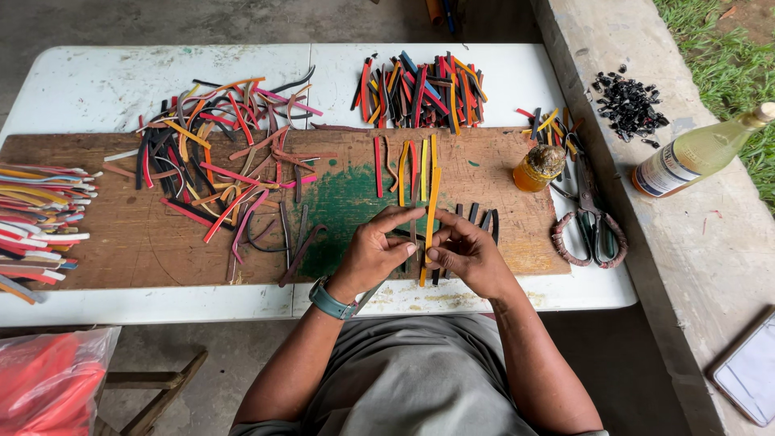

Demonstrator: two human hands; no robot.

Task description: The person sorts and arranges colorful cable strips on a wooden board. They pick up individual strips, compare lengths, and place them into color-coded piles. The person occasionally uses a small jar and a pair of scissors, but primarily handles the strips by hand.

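**Two hands pinch an orange strip over a worn board**

A white table (113,81) fills the upper and middle frame, with a concrete ledge (686,242) running down the right side. On the table lies a long brown board (105,242), with a green paint patch (347,202) at its centre.

In the upper left of the board sits a loose tangle of coloured strips (218,153), red, orange, black and pink. At the far left edge of the frame a stack of strips (40,222) fans out. At the top centre, above the board, lies a neater pile of strips (420,89). A red plastic bag (48,379) shows at the lower left.

On the ledge at the right lies a bottle of yellowish liquid (694,153), with a heap of small black pieces (630,105) above it and a phone (751,371) at the lower right. Scissors with wrapped handles (589,218) lie on the table's right end, beside a small amber jar (539,167).

At the centre, the left hand (375,250), with a teal watch on its wrist, and the right hand (468,254) meet over the board's lower edge. Both are closed in a pinch on a long orange strip (433,198) that runs upright between them, its top over the green patch. A few dark strips (484,216) lie just right of the hands.
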